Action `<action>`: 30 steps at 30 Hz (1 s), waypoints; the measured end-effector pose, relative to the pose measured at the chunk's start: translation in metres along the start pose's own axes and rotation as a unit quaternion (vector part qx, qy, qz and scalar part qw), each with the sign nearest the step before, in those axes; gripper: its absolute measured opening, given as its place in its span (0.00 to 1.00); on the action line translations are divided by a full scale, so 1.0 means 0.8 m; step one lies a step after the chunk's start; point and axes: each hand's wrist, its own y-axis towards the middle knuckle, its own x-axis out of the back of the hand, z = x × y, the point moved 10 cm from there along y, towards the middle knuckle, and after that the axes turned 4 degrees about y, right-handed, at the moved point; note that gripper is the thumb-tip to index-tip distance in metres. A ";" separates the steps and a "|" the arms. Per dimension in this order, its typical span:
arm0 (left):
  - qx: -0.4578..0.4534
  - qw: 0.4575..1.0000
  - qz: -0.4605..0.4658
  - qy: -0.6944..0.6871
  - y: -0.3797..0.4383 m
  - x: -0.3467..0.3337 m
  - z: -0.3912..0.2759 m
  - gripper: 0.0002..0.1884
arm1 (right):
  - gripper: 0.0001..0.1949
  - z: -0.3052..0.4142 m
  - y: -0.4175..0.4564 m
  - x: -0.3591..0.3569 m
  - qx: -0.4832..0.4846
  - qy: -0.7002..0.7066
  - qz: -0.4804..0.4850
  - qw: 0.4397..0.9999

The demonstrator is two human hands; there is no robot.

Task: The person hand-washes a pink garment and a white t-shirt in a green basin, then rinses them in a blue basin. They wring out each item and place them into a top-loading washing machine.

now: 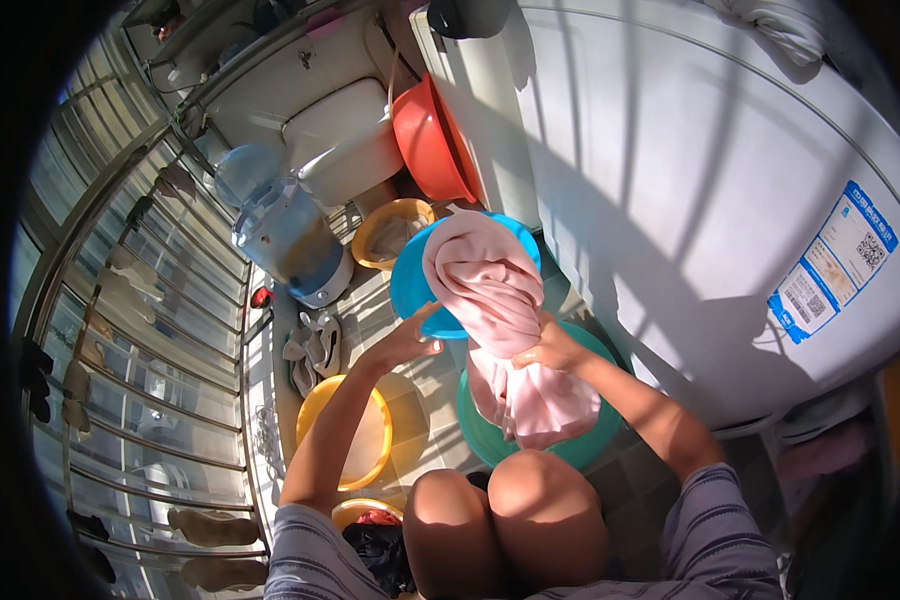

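A pink cloth (487,277), bunched and partly twisted, hangs before me. My right hand (551,346) grips it around its middle. Above the grip, the gathered upper part lies over a blue basin (412,281). Its looser lower end droops into a green basin (600,420) nearer my knees. My left hand (412,334) is beside the blue basin's near rim, thumb and fingers apart, with nothing seen in it. Whether its fingertips touch the rim I cannot tell.
A yellow basin (382,401) is at my left, near a pair of shoes (319,345). Beyond stand a small washing machine (292,232), a yellow basin with cloth (364,240) and a tilted red basin (427,139). A large white appliance (645,187) borders the right. Railings (172,420) line the left.
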 end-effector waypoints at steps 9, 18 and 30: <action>-0.243 0.969 -0.042 -0.012 0.061 -0.066 -0.128 0.29 | 0.36 -0.007 0.028 -0.017 -0.149 -0.022 0.262 0.953; -0.245 0.928 -0.197 -0.202 0.068 -0.087 -0.154 0.34 | 0.33 -0.069 0.057 0.164 -0.100 -0.344 0.089 0.930; -0.235 0.830 -0.444 -0.241 0.034 -0.034 -0.220 0.28 | 0.39 -0.085 -0.188 -0.010 0.126 -0.083 -0.346 0.926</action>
